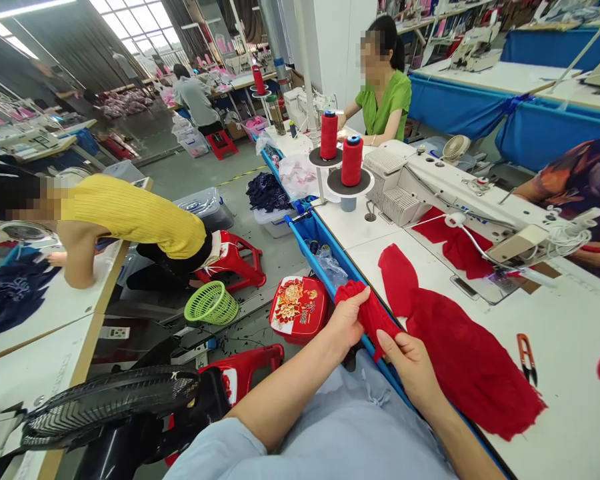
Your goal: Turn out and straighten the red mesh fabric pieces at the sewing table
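A bunched piece of red fabric (375, 319) stretches between my two hands, over the table's near edge. My left hand (351, 317) is closed on its left end, thumb on top. Closer to the tabletop, my right hand (411, 363) pinches the other end between thumb and fingers. Just beyond my right hand, a larger red cloth piece (460, 347) lies spread on the white table (575, 393). Orange-handled thread snips (527, 359) rest beside that cloth. Further back, more red fabric (460, 247) sits under the sewing machine (450, 193).
Two red thread cones (351, 161) stand behind the machine. A blue cloth trough (320, 257) runs along the table edge. A red tin box (300, 308), green basket (212, 303) and black fan (110, 400) are to my left. Several co-workers sit nearby, one in a yellow top (140, 213).
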